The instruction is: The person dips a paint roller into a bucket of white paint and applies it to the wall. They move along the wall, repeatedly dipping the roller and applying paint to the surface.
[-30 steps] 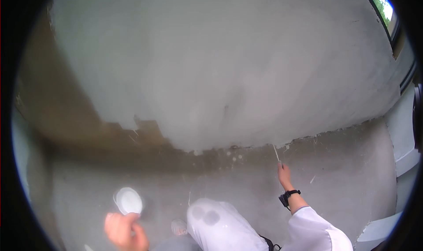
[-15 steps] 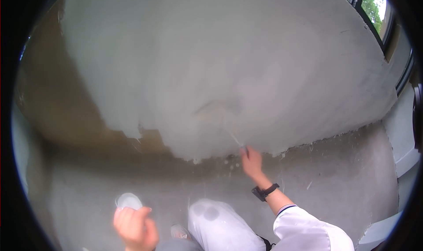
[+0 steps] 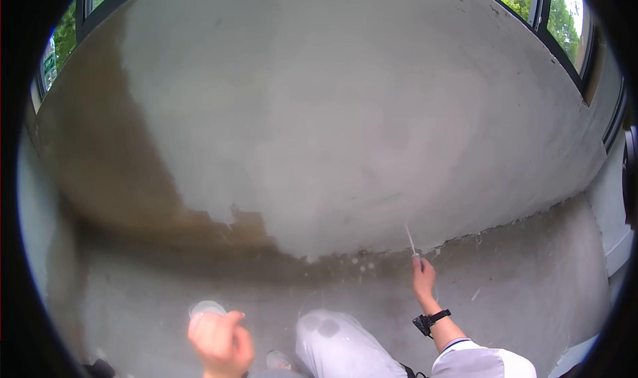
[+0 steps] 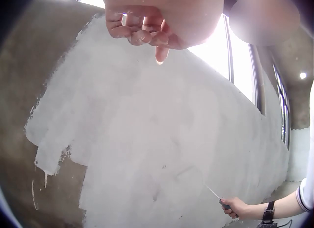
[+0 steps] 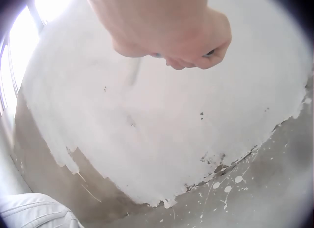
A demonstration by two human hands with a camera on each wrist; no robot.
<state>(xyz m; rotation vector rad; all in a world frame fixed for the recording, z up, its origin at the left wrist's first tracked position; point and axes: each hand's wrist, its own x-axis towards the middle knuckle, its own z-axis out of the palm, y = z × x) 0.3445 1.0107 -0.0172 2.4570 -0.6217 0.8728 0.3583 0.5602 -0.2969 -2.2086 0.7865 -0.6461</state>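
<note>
My right hand (image 3: 423, 276) grips the handle of a paint roller whose thin rod (image 3: 409, 236) points up at the wall (image 3: 319, 125). From the left wrist view, the dark handle (image 4: 223, 204) shows within the right hand, and the faint roller head lies against the pale coating. My left hand (image 3: 221, 345) hangs loosely curled with nothing in it, and its fingers (image 4: 140, 36) show bare in the left wrist view. In the head view it overlaps a white container (image 3: 207, 307) on the floor, hiding much of it. In the right wrist view, my hand (image 5: 171, 34) hides the handle.
Brown, uncoated wall (image 3: 86, 152) borders the pale coating at left and lower left. White splashes (image 5: 228, 188) spot the grey floor (image 3: 146, 291) along the wall's foot. Windows (image 3: 561, 26) rise at the upper corners. My knee (image 3: 339, 335) is bent in front of me.
My right hand swung left with the paint roller, then came back right. My left hand shifted slightly right. The head view has tilted up, bringing more window into sight.
</note>
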